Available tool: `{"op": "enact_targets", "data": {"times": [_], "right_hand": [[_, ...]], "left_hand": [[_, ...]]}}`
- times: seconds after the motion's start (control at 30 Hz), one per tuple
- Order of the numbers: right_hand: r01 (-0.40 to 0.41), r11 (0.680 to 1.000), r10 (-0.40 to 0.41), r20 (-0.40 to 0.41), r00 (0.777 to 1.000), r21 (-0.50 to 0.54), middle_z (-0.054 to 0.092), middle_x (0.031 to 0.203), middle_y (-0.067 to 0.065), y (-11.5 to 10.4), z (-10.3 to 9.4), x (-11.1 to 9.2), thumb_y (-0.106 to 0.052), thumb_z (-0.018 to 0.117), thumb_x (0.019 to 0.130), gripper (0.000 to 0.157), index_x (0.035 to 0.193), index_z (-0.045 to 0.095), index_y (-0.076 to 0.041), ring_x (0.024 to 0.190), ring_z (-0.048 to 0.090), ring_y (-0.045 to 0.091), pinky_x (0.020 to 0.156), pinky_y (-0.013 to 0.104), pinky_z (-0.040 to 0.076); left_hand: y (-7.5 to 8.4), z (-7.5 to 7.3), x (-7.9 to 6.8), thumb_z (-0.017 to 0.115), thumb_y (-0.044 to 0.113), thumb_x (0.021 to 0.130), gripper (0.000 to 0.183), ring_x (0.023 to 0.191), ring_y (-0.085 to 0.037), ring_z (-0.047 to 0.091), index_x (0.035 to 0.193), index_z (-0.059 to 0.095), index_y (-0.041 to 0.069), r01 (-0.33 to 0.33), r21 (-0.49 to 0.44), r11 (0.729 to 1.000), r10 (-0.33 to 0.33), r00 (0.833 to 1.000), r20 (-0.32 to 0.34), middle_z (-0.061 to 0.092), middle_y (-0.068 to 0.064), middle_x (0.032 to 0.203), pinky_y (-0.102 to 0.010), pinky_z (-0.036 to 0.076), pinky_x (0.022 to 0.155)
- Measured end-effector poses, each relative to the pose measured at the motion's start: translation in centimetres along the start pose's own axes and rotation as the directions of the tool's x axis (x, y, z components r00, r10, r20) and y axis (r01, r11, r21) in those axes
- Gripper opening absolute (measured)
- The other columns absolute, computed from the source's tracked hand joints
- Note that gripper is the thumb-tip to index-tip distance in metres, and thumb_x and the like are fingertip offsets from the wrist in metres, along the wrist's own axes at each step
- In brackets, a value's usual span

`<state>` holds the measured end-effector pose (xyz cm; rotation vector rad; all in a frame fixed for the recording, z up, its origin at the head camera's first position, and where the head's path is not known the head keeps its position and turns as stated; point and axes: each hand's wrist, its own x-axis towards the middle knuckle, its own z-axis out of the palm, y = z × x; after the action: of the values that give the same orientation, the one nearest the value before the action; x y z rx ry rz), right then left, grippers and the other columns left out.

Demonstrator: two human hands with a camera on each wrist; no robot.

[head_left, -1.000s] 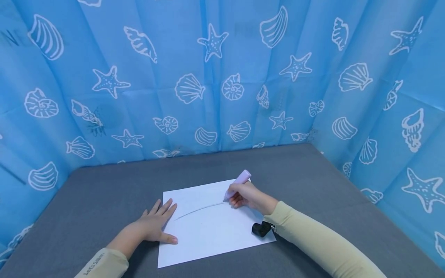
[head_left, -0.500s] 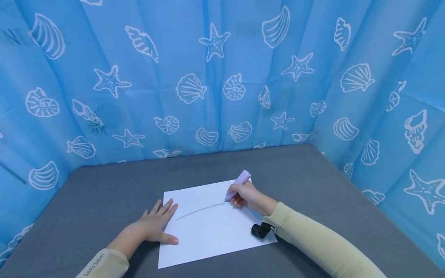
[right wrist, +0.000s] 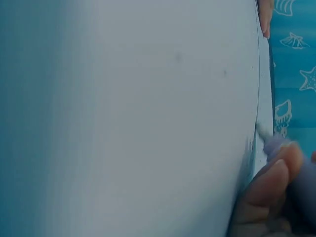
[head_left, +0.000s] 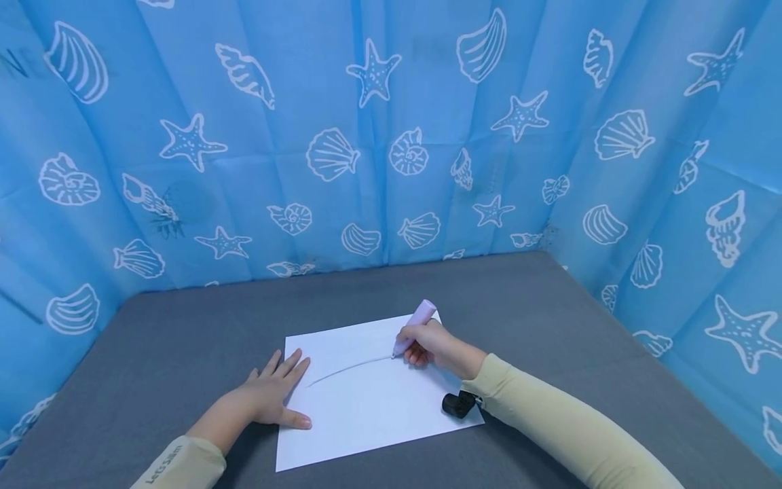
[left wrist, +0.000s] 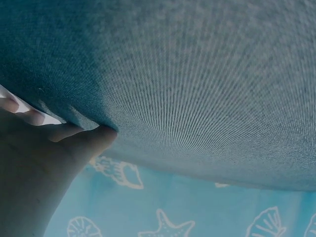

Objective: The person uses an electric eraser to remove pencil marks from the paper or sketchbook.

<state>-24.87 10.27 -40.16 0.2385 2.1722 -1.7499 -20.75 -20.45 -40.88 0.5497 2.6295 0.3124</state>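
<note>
A white sheet of paper [head_left: 360, 418] lies slightly turned on the grey table. Across its upper part runs a thin, gently curved dark line [head_left: 348, 369]. My right hand [head_left: 435, 346] grips a thick lilac marker [head_left: 423, 313], which leans up to the right with its tip at the line's right end. The right wrist view shows the marker's pale tip [right wrist: 261, 129] low over the sheet. At the paper's left edge my left hand [head_left: 269, 395] rests with fingers spread, the thumb on the sheet. In the left wrist view, that hand's thumb and fingers [left wrist: 94, 140] appear at the left.
A black wrist camera [head_left: 458, 405] hangs below the right sleeve, over the paper's lower right corner. Grey cloth covers the table [head_left: 201, 333]. Behind and beside it hangs a blue curtain [head_left: 379, 183] printed with white shells and starfish.
The marker stands a touch more upright, its tip slightly lower against the line's end. The left hand, the sheet and the drawn line look the same, apart from a small shift of the view.
</note>
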Motion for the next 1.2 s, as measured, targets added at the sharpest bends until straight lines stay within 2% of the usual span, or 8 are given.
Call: {"op": "enact_targets", "data": {"times": [0.13,0.37,0.6,0.8,1.03,1.2], "right_hand": [[0.005,1.0,-0.005,-0.008,1.0,0.004,0.053,0.062,0.007,-0.15,0.15,0.04,-0.014,0.065,0.086,0.02,0.095,0.056,0.002,0.049,0.049,0.013,0.048,0.021,0.042],[0.015,1.0,-0.015,-0.008,1.0,0.01,0.053,0.062,0.007,-0.22,0.1,0.09,-0.013,0.065,0.086,0.018,0.092,0.056,0.002,0.049,0.048,0.013,0.047,0.022,0.041],[0.0,1.0,0.0,0.03,1.0,-0.006,0.053,0.062,0.007,-0.46,0.21,0.12,-0.013,0.065,0.087,0.018,0.093,0.056,0.001,0.048,0.048,0.013,0.047,0.022,0.042],[0.011,1.0,-0.009,0.066,0.998,-0.029,0.053,0.061,0.007,-0.35,0.1,0.27,-0.014,0.064,0.087,0.017,0.09,0.059,0.001,0.048,0.048,0.013,0.048,0.022,0.042],[0.012,0.996,-0.018,0.073,0.997,0.084,0.06,0.067,0.01,-0.1,-0.22,0.29,-0.013,0.061,0.088,0.022,0.099,0.06,0.006,0.053,0.055,0.014,0.05,0.023,0.047],[0.025,0.996,-0.032,0.073,0.997,0.089,0.06,0.067,0.01,0.02,0.07,0.45,-0.01,0.058,0.087,0.021,0.098,0.058,0.007,0.051,0.054,0.013,0.05,0.023,0.048]], "left_hand": [[0.18,-0.02,-0.12,0.072,0.071,0.068,0.118,0.142,-0.052,0.001,0.153,0.024,0.005,0.004,0.005,1.0,-0.004,1.0,-0.009,0.01,-0.02,0.16,-0.075,0.01,0.102],[0.26,0.2,-0.03,0.071,0.074,0.065,0.12,0.143,-0.05,0.002,0.153,0.025,0.006,0.024,0.014,1.0,-0.024,0.999,-0.024,0.011,-0.018,0.161,-0.074,0.011,0.103],[0.41,-0.16,-0.4,0.073,0.069,0.068,0.116,0.143,-0.051,0.002,0.153,0.025,0.006,0.037,0.026,0.999,-0.037,0.999,-0.006,0.01,-0.019,0.161,-0.075,0.011,0.103],[0.64,-0.38,-0.58,0.074,0.065,0.07,0.113,0.142,-0.051,0.003,0.153,0.026,0.005,0.029,0.026,0.999,-0.028,0.999,-0.023,0.011,-0.02,0.16,-0.075,0.011,0.102],[1.01,-0.36,-0.47,0.075,0.065,0.07,0.113,0.142,-0.051,0.004,0.153,0.026,0.005,0.007,0.018,1.0,-0.006,1.0,-0.023,0.012,-0.02,0.16,-0.075,0.012,0.103],[0.94,-0.36,-0.46,0.075,0.065,0.07,0.113,0.142,-0.051,0.004,0.153,0.026,0.005,0.018,0.023,1.0,-0.017,1.0,-0.019,0.013,-0.02,0.16,-0.074,0.012,0.103]]}}
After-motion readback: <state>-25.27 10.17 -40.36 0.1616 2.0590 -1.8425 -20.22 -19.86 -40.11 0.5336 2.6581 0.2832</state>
